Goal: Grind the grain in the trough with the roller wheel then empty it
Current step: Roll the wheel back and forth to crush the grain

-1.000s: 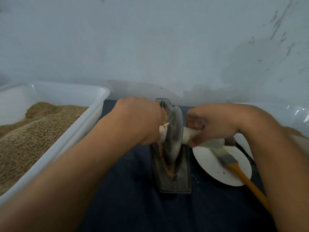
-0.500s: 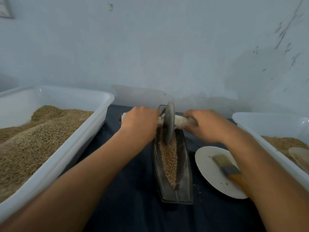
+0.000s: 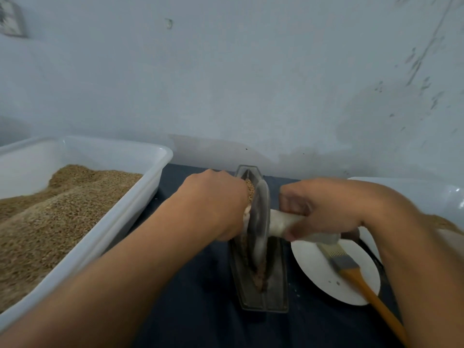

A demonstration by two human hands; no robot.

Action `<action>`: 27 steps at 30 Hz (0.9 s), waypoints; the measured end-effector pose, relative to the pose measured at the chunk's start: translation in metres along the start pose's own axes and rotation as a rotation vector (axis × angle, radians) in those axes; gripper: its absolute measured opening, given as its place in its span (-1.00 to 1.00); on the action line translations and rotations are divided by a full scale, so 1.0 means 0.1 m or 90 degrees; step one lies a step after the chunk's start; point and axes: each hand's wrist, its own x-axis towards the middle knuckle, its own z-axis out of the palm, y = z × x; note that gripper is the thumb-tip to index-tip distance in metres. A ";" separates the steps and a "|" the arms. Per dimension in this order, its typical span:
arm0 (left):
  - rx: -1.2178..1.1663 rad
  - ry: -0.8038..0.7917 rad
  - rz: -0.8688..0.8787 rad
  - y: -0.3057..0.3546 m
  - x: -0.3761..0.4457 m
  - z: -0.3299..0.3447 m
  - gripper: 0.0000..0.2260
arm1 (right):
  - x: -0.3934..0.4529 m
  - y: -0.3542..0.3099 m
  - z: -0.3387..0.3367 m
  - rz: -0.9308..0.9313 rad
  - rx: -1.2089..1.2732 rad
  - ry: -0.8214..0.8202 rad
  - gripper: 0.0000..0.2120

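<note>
Change: since the frame half a second earlier, the roller wheel (image 3: 258, 219) has been drawn back from the far end of the trough (image 3: 275, 280) toward the middle, and both hands have come nearer with it.
Left hand: the left hand (image 3: 216, 204) is seen curled round the left end of the wheel's pale axle handle (image 3: 283, 222); only a small stub of that end is visible past the knuckles.
Right hand: the right hand (image 3: 319, 207) is wrapped round the right part of the axle handle, fingers curled under it and thumb over.
Roller wheel: it is held on edge in the trough's groove, roughly mid-length and blurred.
Trough: a dark, narrow, boat-shaped metal piece is laid lengthwise on the dark-covered counter (image 3: 195, 310), its far end close to the wall.
Grain: grain (image 3: 249, 189) is seen in the groove just beyond the wheel, with a darker, finer mass toward the near end.
Left tub: a white plastic tub (image 3: 140, 209) heaped with grain is set just left of the trough.
Plate: a white plate (image 3: 316, 270) lies just right of the trough.
Brush: an orange-handled brush (image 3: 351, 270) is laid across the plate.
Right tub: the rim of a second white tub (image 3: 414, 192) is partly hidden behind the right forearm.
</note>
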 end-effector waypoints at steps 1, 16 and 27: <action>-0.008 0.011 -0.010 -0.02 0.07 0.07 -0.90 | 0.07 0.05 0.04 0.001 0.020 0.016 -0.73; -0.070 0.146 -0.068 -0.12 0.45 0.40 -0.89 | 0.50 0.23 0.32 0.023 0.053 0.238 -0.79; 0.017 0.097 0.095 0.06 -0.12 -0.14 -0.80 | -0.12 -0.07 -0.08 0.009 -0.015 -0.042 -0.58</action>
